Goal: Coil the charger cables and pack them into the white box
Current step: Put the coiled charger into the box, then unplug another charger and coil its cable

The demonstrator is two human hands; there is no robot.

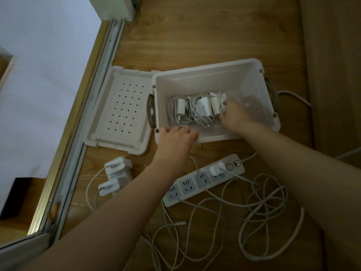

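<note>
**Right hand on a bundle in the box, floor tangle not packed yet**

Your right hand point(234, 114) is inside the open white plastic box point(205, 66), fingers curled round the rightmost coiled white charger bundle point(216, 106). Two more coiled bundles point(202, 110) lie just beside it on the box bottom. Your left hand point(175, 139) has its fingers hooked over the near rim, bracing it.

Risks:
- A sloppy release could let the coil spring open and snag its neighbours.
- A loop could ride out on your fingers.
- The loose white cables point(263, 202) cross each other by the white power strip point(203, 178), which has one plug seated. Yank them and the strip drags.

Surface: smooth wood-plank floor point(195, 36), so the box may skate. The perforated white lid point(121, 108) lies against the box's left side. Two white adapter blocks point(115, 177) sit nearer you, and a metal sliding-door track point(78, 133) runs along the left. The light is dim.
</note>
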